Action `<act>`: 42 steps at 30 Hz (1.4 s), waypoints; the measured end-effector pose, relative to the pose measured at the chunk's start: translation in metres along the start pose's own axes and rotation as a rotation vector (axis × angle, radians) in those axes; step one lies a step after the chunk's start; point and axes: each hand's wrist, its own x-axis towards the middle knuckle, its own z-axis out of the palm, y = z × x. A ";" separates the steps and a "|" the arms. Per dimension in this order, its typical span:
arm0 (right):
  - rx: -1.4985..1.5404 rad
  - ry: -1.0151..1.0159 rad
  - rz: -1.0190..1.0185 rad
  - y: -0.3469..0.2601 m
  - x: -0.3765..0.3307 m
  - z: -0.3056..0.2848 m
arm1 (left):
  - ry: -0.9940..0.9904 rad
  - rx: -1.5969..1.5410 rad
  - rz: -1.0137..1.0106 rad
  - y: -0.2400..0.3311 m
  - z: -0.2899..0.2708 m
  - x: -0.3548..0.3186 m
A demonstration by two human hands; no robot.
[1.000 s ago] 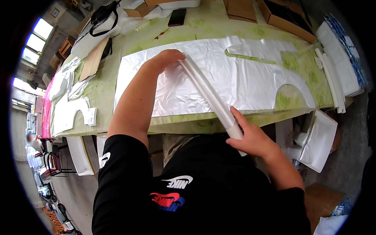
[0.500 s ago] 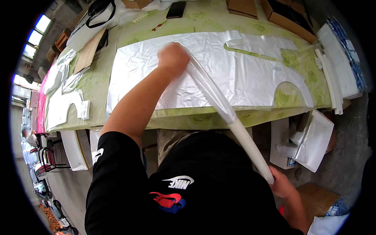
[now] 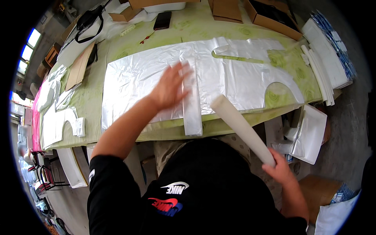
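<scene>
My left hand (image 3: 169, 87), fingers spread and blurred, lies over a large clear plastic sheet (image 3: 133, 82) cut to a garment shape on the green table (image 3: 117, 47). Right beside its fingers a narrow folded plastic strip (image 3: 192, 103) runs across the sheet and hangs over the table's near edge. My right hand (image 3: 280, 169) grips the lower end of a white roll (image 3: 241, 127), held tilted off the table's front edge, its upper end near the sheet.
More cut plastic pieces (image 3: 58, 117) lie at the left end. Cardboard boxes (image 3: 274, 13), a black phone (image 3: 162, 20) and a black strap (image 3: 88, 21) sit at the far side. Stacked white sheets (image 3: 325, 62) are at the right; plastic scraps (image 3: 307, 135) below.
My right hand has pulled the white roll back off the sheet toward my body. A plastic strip now lies across the sheet, and my left hand has slid down beside it.
</scene>
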 end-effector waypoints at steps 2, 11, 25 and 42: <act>-0.164 0.056 -0.166 -0.014 0.041 0.000 | -0.250 -0.077 0.152 0.045 -0.033 -0.029; -0.681 0.092 -0.380 -0.079 0.202 0.009 | -0.469 -0.056 0.123 0.077 -0.050 -0.048; -0.665 0.079 -0.975 -0.094 0.204 0.065 | -0.184 -0.250 -0.109 0.103 -0.037 -0.061; -0.102 -0.090 -0.069 -0.152 0.258 0.113 | 0.119 -0.473 -0.545 0.080 -0.022 -0.035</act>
